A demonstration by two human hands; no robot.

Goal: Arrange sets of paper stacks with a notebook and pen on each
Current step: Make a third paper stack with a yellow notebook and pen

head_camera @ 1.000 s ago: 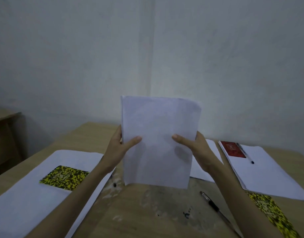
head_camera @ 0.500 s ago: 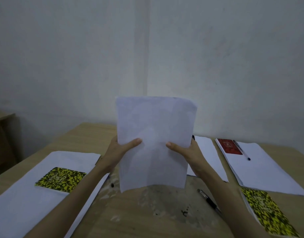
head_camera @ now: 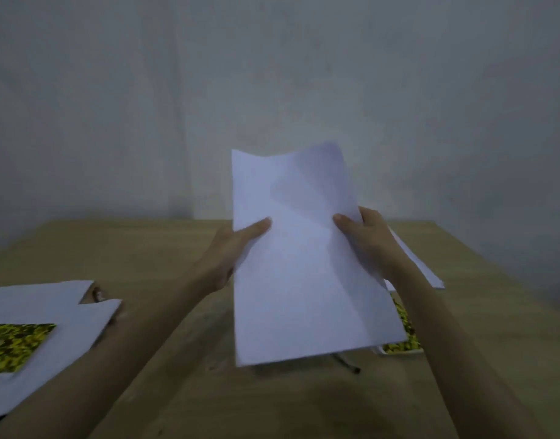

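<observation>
Both hands, left hand (head_camera: 232,248) and right hand (head_camera: 367,239), are pinching the paper stack (head_camera: 304,264) by its side edges, holding it above the bench (head_camera: 164,245), long axis leaning away, bottom edge hanging over a pen (head_camera: 346,362); bare bench is lying open leftward.

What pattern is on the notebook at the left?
Yellow-and-black speckled notebook, seen in the head view.

Wooden table (head_camera: 164,248) — bare grey wall (head_camera: 145,106) behind.

Dim, bluish cast; whole frame soft, probably motion blur; faint shadows; wide-angle bowing at edges.
</observation>
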